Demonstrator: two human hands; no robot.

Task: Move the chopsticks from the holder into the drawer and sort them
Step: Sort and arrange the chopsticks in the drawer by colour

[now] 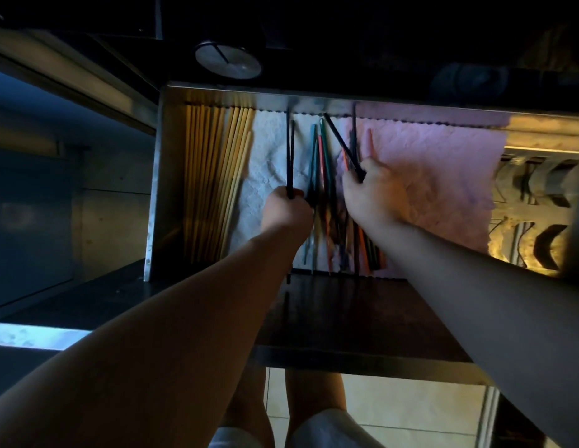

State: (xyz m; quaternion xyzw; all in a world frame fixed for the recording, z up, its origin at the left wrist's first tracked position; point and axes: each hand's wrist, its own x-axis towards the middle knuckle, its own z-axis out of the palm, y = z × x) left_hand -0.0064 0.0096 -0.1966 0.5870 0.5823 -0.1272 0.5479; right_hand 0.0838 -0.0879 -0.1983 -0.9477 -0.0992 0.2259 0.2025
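We are sorting in the drawer [155,189] at frame centre: left hand [286,211] grips a black pair [290,156], right hand [372,192] grips more black chopsticks [341,143] over the coloured heap [320,163], and next, we judge, both sets go together on the open pink liner [443,176] at right, short of the back edge.

wooden chopsticks [213,176]: aligned, drawer [157,189] left | coloured chopsticks [322,155]: jumbled, centre | black chopsticks [289,156]: seemingly lifted
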